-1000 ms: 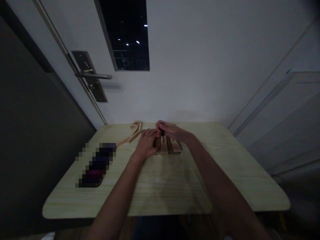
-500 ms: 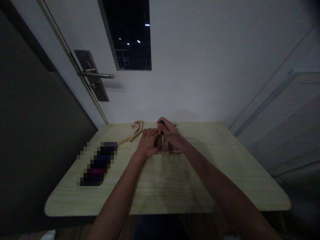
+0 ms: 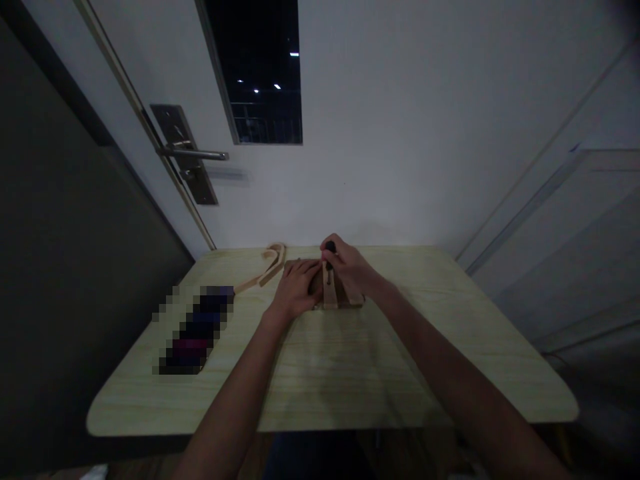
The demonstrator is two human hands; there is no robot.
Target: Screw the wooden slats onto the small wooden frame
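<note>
Tabletop point(image 3: 350, 373) first: reaching both forearms across it toward the far middle. Pressing left hand point(image 3: 296, 288) flat, fingers spread, onto wood assembly point(image 3: 334, 297) lying there. Clenching right hand point(image 3: 351, 268) round dark tool point(image 3: 330, 247), holding it upright against the assembly's top. Probably fastening midway, not finishing yet: leaving curved piece point(image 3: 273, 257) apart at far left, unjoined. Facing door handle point(image 3: 195, 155) beyond.

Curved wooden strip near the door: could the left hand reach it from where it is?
Probably yes. The left hand lies on the wooden block, the strip lies just left of it on bare table, nothing between. The right hand grips a dark tool.
</note>
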